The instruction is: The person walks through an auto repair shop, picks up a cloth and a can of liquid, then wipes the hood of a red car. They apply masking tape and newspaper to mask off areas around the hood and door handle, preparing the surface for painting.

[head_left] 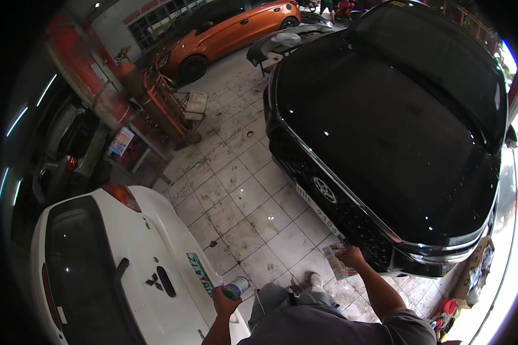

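A cylindrical can (pixel 236 288) with a blue and white label is gripped in my left hand (pixel 221 300), beside the white hatchback's rear (pixel 132 264). My right hand (pixel 351 256) is closed on a printed sheet (pixel 334 264), perhaps folded paper, close to the lower front grille of the black car (pixel 385 115). Between the two cars are my legs and a shoe (pixel 314 279) on the tiled floor (pixel 253 190), which has dark smudges.
An orange car (pixel 224 37) stands at the back, near a dark loose panel (pixel 260 52). A red post (pixel 77 63), a trolley with a gas cylinder (pixel 149 98) and a metal stand (pixel 135 155) line the left. Boxes and red containers (pixel 448 307) lie at lower right.
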Tool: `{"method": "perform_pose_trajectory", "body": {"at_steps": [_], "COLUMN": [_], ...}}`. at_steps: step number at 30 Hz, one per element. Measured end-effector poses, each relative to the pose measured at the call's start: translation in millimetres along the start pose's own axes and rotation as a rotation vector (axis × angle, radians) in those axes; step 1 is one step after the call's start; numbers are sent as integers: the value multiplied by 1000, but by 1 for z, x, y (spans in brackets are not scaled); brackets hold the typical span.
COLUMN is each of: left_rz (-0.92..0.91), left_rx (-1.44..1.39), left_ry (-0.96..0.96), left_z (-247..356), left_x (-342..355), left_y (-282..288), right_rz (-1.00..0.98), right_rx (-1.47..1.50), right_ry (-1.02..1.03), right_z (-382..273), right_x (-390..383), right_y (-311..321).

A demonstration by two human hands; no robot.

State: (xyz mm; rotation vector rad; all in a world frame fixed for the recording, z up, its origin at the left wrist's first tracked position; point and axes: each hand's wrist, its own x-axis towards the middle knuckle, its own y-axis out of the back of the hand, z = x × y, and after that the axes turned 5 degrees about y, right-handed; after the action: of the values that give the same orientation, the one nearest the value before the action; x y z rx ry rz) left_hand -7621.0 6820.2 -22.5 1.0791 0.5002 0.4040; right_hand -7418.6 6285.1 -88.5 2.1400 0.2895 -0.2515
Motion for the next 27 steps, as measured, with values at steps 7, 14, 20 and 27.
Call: {"method": "perform_pose_trajectory", "body": {"at_steps": [7,14,20,27], "left_rz": [5,-415,-380,145], "left_rx": [-98,77,127,-43], "left_ry": [436,434,280,290], "left_z": [-29,-17,37,98], "left_x": [47,228,483,772], "left_y": [-39,-22,33,74], "right_rz": [-342,-289,-282,-50], "right_rx": [125,331,474,757], "right_ry": [376,53,-18,57], "right_z": [-282,-374,-437,-565], "right_x": [234,363,448,685], "right_y": [-23,14,130,255]}}
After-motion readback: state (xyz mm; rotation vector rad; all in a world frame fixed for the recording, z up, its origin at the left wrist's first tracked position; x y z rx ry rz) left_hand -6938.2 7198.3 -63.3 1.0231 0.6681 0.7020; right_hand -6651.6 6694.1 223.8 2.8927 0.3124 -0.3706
